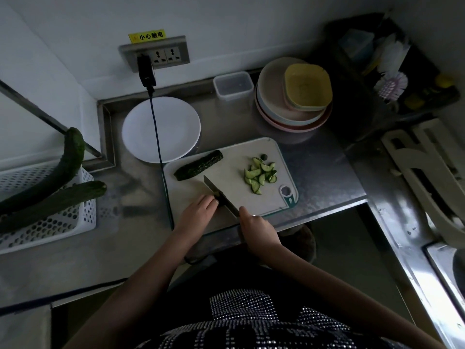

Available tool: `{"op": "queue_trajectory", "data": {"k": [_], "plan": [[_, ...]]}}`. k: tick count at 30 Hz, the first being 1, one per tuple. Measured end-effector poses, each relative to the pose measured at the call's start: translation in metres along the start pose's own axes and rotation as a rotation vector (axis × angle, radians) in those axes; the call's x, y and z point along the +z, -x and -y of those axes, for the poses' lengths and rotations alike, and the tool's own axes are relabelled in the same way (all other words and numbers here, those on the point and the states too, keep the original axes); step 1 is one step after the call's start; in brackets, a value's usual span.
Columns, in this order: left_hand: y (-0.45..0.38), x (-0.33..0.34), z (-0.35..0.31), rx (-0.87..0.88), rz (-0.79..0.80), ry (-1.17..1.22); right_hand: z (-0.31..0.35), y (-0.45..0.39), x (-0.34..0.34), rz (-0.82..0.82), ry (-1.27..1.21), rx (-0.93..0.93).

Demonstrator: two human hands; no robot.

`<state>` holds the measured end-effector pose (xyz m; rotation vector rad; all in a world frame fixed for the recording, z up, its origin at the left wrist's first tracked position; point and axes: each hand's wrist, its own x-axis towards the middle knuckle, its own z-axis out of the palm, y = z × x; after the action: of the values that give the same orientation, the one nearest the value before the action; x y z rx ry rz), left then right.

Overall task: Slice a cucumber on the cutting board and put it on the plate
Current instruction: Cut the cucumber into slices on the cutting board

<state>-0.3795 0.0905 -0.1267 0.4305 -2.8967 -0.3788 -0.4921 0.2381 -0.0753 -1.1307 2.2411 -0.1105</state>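
On a steel counter [314, 172] in a dim kitchen corner lies a pale board [226, 187]. A cucumber half [198, 165] rests on its far-left part, long axis running from near-left to far-right. A second piece [217, 195], mostly hidden, is pressed down by the curled left hand [198, 210]. The right hand [256, 226] grips the knife [219, 195], blade against that piece. Cut slices [260, 176] are heaped at the board's right. The white plate [161, 129] beyond holds nothing. The basket [45, 212] at left holds two whole cucumbers [57, 177].
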Motion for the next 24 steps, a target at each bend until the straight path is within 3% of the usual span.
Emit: {"op": "queue_trajectory", "data": {"k": [7,11,18,24], "plan": [[0.001,0.0,0.001,-0.015,-0.003,0.031,-0.007,-0.003,-0.001,-0.035,0.062,0.036],[0.002,-0.001,-0.001,-0.035,0.006,0.054,-0.017,-0.009,-0.01,-0.146,-0.125,0.185],[0.002,-0.003,-0.002,-0.056,-0.018,0.064,0.009,0.001,-0.009,-0.073,-0.144,0.014],[0.002,-0.006,-0.005,-0.066,-0.033,0.044,0.009,0.003,-0.009,-0.05,-0.1,0.0]]}}
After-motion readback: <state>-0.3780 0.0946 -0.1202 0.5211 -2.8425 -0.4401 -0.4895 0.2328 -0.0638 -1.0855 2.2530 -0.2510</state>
